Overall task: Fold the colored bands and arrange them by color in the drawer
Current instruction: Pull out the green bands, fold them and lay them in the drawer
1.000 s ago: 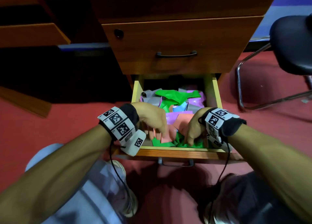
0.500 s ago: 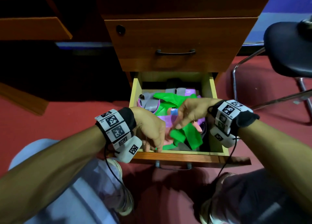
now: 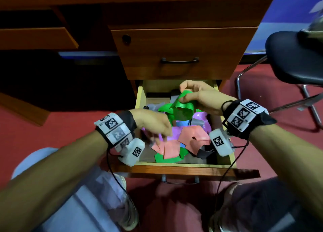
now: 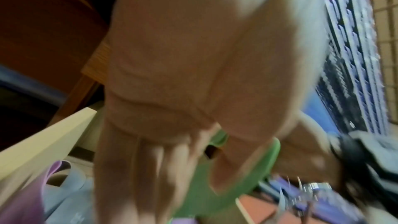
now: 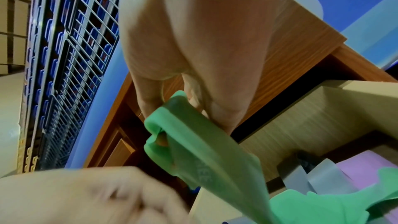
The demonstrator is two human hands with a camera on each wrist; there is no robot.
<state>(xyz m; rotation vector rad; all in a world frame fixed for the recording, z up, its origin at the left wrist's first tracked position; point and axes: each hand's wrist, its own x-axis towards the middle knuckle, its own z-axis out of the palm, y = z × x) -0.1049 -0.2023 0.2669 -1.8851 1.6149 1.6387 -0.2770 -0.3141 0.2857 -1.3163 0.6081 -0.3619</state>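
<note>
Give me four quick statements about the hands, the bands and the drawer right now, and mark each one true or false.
1. The right hand pinches a green band above the drawer. True.
2. The left hand also grips that green band. False: it is over the pink and purple bands, blurred, apart from it.
3. The drawer above is pulled open too. False: it is closed.
4. Pink bands lie in the front half of the drawer. True.

Two hands (image 3: pixel 153 121) (image 3: pixel 201 97) are working over one open drawer (image 3: pixel 183 167); one chair (image 3: pixel 293 57) is standing right.
</note>
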